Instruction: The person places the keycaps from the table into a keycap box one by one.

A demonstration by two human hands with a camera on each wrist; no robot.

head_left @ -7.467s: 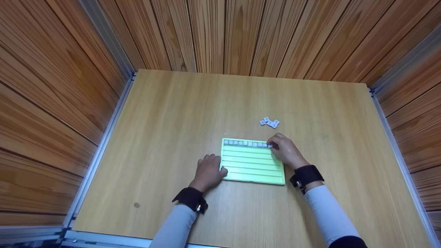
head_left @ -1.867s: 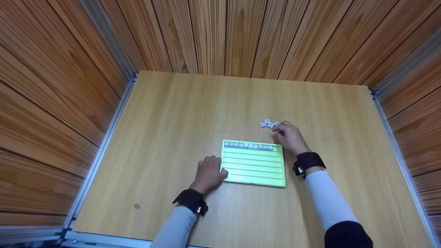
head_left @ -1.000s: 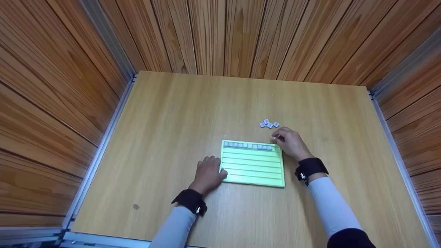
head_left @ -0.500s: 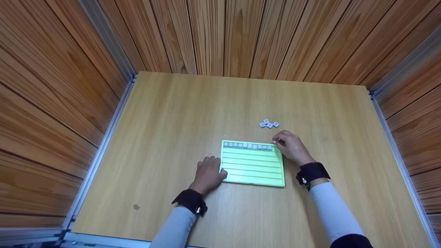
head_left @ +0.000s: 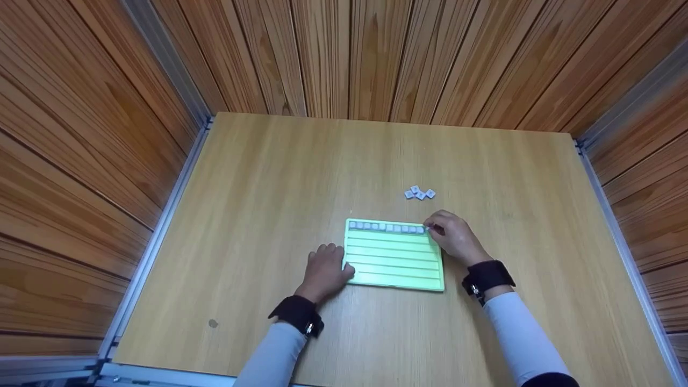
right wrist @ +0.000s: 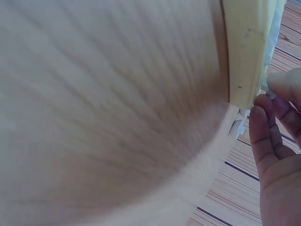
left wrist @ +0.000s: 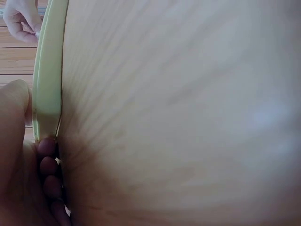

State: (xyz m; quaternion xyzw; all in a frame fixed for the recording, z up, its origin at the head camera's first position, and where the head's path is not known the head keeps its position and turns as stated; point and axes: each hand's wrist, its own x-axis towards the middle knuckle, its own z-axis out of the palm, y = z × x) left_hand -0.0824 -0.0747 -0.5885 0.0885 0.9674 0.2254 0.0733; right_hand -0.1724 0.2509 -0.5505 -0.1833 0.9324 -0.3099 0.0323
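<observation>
A light green ridged tray (head_left: 395, 259) lies on the table with a line of small white tiles (head_left: 382, 227) along its top groove. My left hand (head_left: 324, 270) grips the tray's left edge, thumb over the face and fingertips (left wrist: 48, 165) against the side. At the tray's top right corner my right hand (head_left: 454, 234) pinches a small white tile (right wrist: 269, 93) between thumb and fingertips, right by the end of the tile line. Several loose tiles (head_left: 420, 195) with dark marks lie beyond the tray.
The wooden table (head_left: 258, 215) carries a dark spot (head_left: 213, 323) at its front left. Plank walls (head_left: 371, 59) stand behind and on both sides, with metal rails (head_left: 161, 236) along the table's edges.
The right hand placed one tile at the line's end, took another from the loose group, and brought it down to the tray's top right corner. The left hand has stayed on the tray.
</observation>
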